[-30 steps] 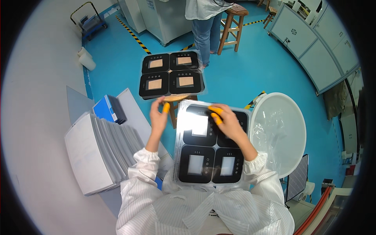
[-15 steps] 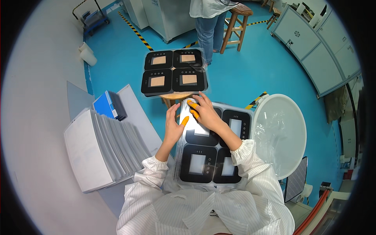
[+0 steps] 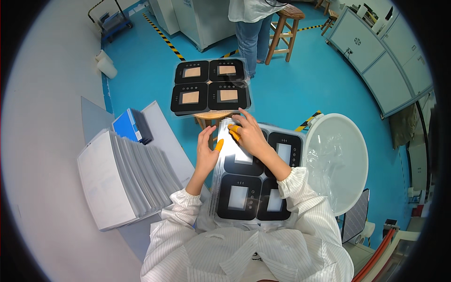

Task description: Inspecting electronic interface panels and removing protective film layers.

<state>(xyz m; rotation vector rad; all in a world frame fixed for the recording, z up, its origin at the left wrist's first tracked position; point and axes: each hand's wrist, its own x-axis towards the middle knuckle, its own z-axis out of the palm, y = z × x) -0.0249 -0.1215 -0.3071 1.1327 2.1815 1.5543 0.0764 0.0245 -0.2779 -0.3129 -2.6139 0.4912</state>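
A stack of clear plastic sheets printed with several black rounded panels (image 3: pixel 237 207), each with a light window, lies in front of me. My right hand (image 3: pixel 251 138) is over its far left corner. Orange finger cots cover that hand's thumb and index finger, which come close together in a pinch at the glossy sheet edge; what lies between them is too small to make out. My left hand (image 3: pixel 206 152) is beside the left edge, fingers stretched and apart, an orange cot on the thumb. It holds nothing I can see.
Beyond my hands, similar black-panelled sheets (image 3: pixel 210 85) rest on a wooden stool (image 3: pixel 206 116). At left stand a thick pile of white sheets (image 3: pixel 105 183) and a blue box (image 3: pixel 127 126). A white round bin (image 3: pixel 359 160) with clear film is at right. A person (image 3: pixel 251 37) stands ahead.
My hands have barely moved; the right thumb and index finger have shifted slightly at the sheet corner. The whole view has slid very slightly to the right.
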